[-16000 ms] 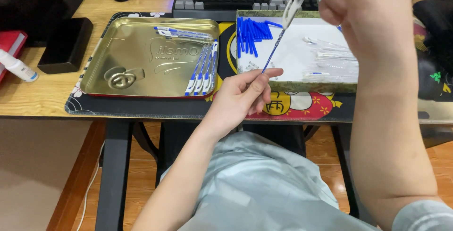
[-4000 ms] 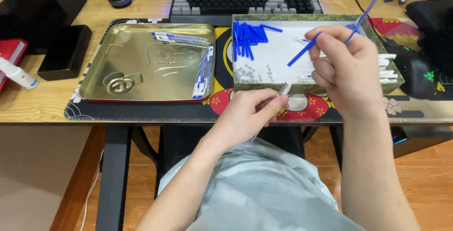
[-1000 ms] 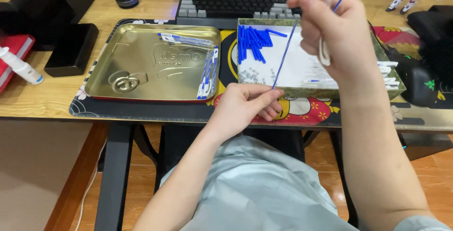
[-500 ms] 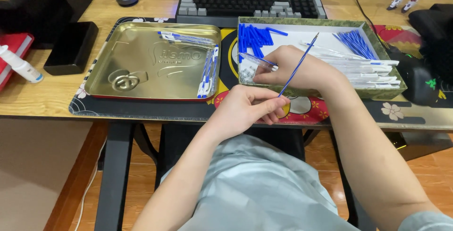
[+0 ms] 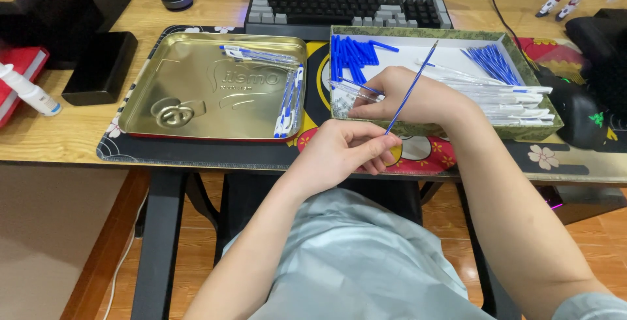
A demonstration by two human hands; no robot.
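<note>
- Thin blue pen refill (image 5: 410, 89): held by its lower end near the desk's front edge, slanting up toward 1 o'clock; its upper tip lies over the white floor of the green-rimmed shallow box (image 5: 450, 130).
- Left hand (image 5: 339, 151): forearm comes up from 7 o'clock, wrist straight, palm turned down. Fingers curled in; thumb and fingertips (image 5: 379, 142) pinch the refill's lower end.
- Right hand (image 5: 408, 95): forearm comes in from 5 o'clock, crossing the box's front wall, and the hand reaches toward 9 o'clock inside the box. Fingers closed on a clear plastic pen barrel (image 5: 349, 89) that sticks out toward 9 o'clock. The refill crosses in front of this hand.
- Box contents: loose blue pen caps (image 5: 351, 55) at the 11 o'clock corner, a bundle of blue refills (image 5: 490, 64) at 1 o'clock, a stack of clear barrels (image 5: 516, 104) at 3 o'clock.
- Gold metal tray (image 5: 196, 91), at 9 o'clock from the box, just beside it: several finished blue-and-white pens (image 5: 287, 98) along its right side and top edge.
- Dark keyboard (image 5: 346, 3) at 12 o'clock behind both containers.
- White bottle (image 5: 29, 91) and red book (image 5: 16, 72) at far 9 o'clock; black mouse (image 5: 578, 114) at 3 o'clock, just beside the box.
</note>
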